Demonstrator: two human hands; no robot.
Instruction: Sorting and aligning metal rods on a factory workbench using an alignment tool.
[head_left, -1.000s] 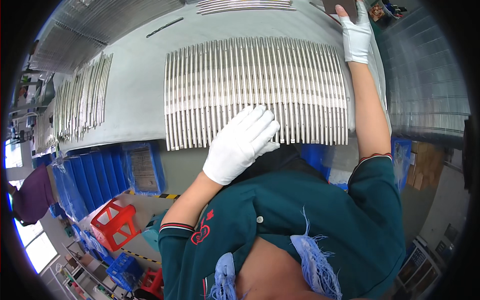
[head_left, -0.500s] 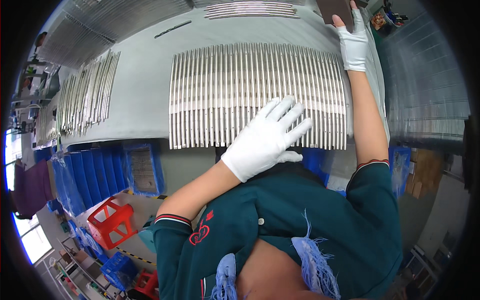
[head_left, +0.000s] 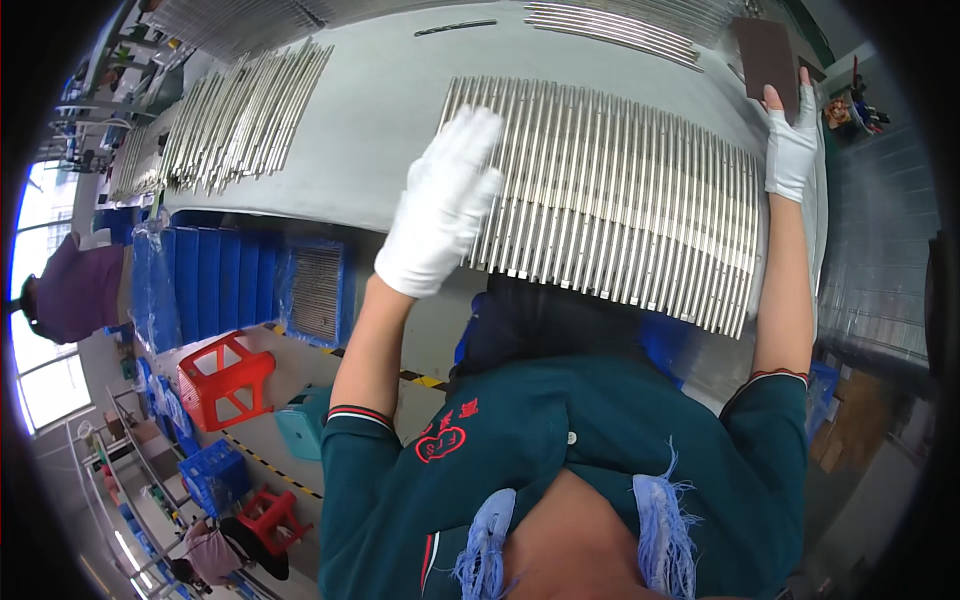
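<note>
Red characters (head_left: 468, 410), lettered red heart-shaped emblem (head_left: 441, 443), both on green shirt (head_left: 505, 430)

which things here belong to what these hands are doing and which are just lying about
Likely in use:
- rod row, with the left hand at its left end
- brown pad, at the right hand's fingertips

Seemingly just lying about:
- drill bit, apart on the table
- red stools, on the floor
</note>
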